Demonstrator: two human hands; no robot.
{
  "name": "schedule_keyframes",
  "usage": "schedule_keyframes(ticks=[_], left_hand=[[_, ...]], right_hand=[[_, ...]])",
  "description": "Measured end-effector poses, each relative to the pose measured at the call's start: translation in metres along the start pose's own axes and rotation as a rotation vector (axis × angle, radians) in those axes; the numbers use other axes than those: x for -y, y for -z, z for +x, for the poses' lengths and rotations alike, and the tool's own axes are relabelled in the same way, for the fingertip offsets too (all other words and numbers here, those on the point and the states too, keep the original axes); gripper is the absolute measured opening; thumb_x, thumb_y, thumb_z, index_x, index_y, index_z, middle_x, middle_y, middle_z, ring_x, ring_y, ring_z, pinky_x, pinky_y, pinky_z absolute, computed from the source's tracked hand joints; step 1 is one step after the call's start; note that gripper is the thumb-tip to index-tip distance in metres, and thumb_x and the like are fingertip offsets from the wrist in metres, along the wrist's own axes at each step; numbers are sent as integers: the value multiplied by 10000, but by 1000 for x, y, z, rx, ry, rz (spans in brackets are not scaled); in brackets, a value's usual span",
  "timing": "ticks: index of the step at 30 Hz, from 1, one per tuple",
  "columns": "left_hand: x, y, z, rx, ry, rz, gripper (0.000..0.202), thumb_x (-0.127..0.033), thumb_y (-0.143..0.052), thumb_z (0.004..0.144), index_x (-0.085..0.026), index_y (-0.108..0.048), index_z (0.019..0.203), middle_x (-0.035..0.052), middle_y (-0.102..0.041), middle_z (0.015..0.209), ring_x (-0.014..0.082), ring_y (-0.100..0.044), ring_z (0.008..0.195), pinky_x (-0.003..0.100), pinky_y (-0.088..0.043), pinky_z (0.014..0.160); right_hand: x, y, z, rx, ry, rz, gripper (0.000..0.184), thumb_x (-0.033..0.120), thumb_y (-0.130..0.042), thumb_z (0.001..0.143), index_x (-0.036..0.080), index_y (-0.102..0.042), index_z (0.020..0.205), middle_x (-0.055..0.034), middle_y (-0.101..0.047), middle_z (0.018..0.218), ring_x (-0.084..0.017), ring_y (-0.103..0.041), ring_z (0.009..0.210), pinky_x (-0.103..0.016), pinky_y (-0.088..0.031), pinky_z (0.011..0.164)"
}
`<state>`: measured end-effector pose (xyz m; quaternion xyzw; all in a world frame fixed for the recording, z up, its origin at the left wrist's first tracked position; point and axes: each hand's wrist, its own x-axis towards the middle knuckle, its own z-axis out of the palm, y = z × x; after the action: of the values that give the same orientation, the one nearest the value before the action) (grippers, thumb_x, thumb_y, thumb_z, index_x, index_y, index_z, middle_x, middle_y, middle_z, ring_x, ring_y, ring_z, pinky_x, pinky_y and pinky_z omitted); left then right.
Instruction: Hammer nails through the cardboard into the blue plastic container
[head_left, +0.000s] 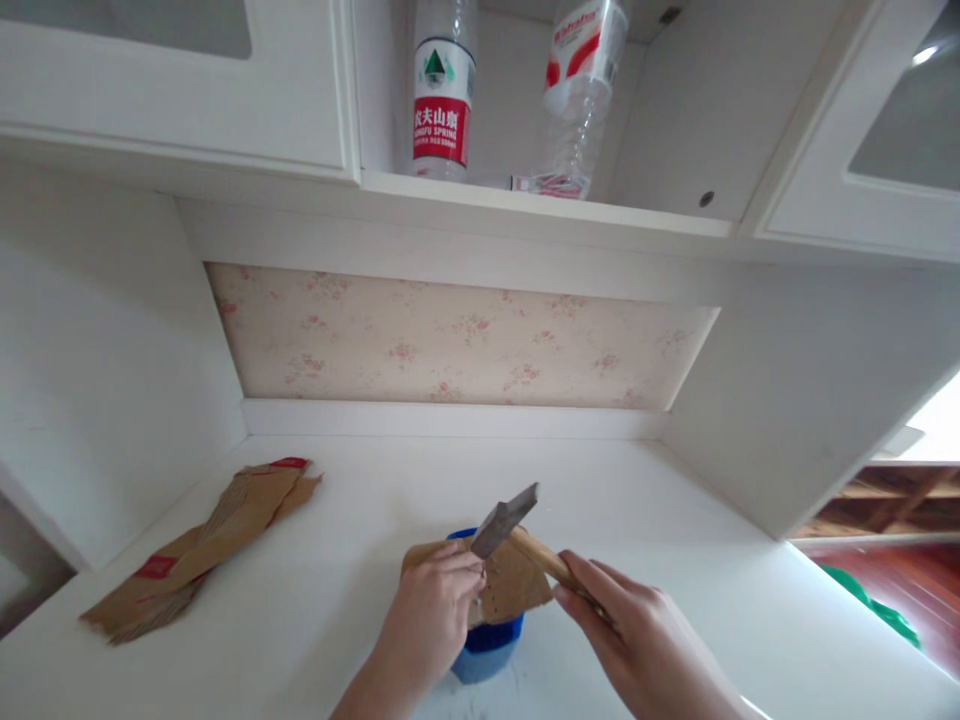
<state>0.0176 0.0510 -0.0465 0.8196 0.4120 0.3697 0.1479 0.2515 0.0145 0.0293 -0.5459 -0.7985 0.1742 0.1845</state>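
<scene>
My left hand (431, 612) presses a piece of brown cardboard (517, 585) down on top of a blue container (487, 650) at the near edge of the white counter (360, 560). My right hand (637, 635) grips the wooden handle of a knife (504, 522). Its grey blade points up and away over the cardboard, just beyond my left fingers. The container is mostly hidden under the cardboard and my left hand.
A stack of folded brown paper bags (199, 545) lies on the counter's left side. Two plastic water bottles (444, 90) stand on the open shelf above. White cabinet walls enclose the counter on both sides. A floral panel backs it.
</scene>
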Motion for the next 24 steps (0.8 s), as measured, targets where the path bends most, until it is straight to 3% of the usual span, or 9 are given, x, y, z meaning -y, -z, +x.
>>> schedule_keyframes(ticks=[4,7,12,16,20,24], left_hand=[[0,0,0,-10,7,39,344,-48,-459,911,-201,-638,660,3,-704,728,182,-691,784,348,-517,939],[0,0,0,-9,-7,33,341,-44,-454,914,-200,-631,668,8,-705,750,178,-683,790,321,-535,885],[1,-1,0,-18,-10,37,344,-50,-457,919,-199,-635,664,2,-704,728,169,-684,751,346,-518,944],[1,-2,1,-13,-16,-2,330,-37,-459,915,-195,-665,710,4,-732,785,167,-697,795,344,-501,974],[2,-3,0,-32,4,24,331,-41,-482,901,-198,-649,662,8,-709,727,182,-681,769,354,-517,927],[0,-1,0,-59,-30,27,357,-45,-454,910,-218,-689,705,11,-713,727,176,-676,756,315,-540,870]], right_hand=[[-5,-5,-2,43,-16,-93,332,502,-286,1018,322,-557,1085,-4,-724,932,-216,-712,759,-340,-487,664],[-9,-7,-3,-31,11,-34,312,479,-310,1022,315,-551,1132,-4,-730,949,-195,-715,755,-320,-509,676],[-13,-6,-5,-18,43,-128,295,457,-340,1021,315,-572,1138,-13,-760,958,-210,-750,770,-309,-527,644],[-11,-6,-6,-105,90,-95,292,434,-350,1025,305,-548,1197,-19,-765,990,-201,-760,784,-294,-557,654],[-8,-7,-6,-40,85,-250,333,438,-318,1027,298,-572,1190,-15,-769,934,-236,-773,764,-334,-587,623],[-8,-10,-5,-139,147,-206,312,408,-354,1026,285,-576,1207,-22,-780,940,-191,-773,729,-262,-587,612]])
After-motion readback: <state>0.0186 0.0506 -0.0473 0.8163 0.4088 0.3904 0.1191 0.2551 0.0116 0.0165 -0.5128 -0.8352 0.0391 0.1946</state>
